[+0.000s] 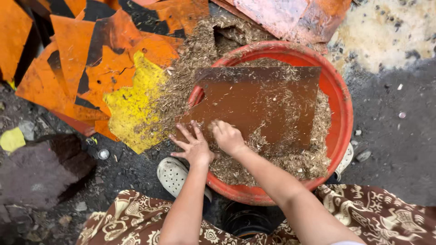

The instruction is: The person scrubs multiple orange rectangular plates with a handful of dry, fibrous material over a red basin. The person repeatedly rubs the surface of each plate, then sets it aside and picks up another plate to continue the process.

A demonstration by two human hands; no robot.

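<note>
The brown board (254, 102) lies flat across the top of a round red basin (338, 131), and everything else sits around that basin. The board covers most of the basin's mouth, and dry straw-like chaff (290, 159) is scattered over it and heaped inside the basin along its near and far edges. More chaff spills over the basin's rim on the side away from the person and onto the sheets beyond.

The left hand (194, 145) rests at the near corner of the board, fingers spread flat and released, pressing on the chaff by the basin's rim. The right hand (228, 136) is just beside it, on the board's near edge, curled loosely into the chaff; I cannot tell whether it actually grips any.

Past the basin lie jagged orange sheets (91, 59), with a yellow sheet (134, 109) touching the chaff at the basin's edge. A pale perforated clog (173, 174) sits on the dark ground just below the basin's near rim, beside patterned brown cloth (131, 218) over the person's knees.
</note>
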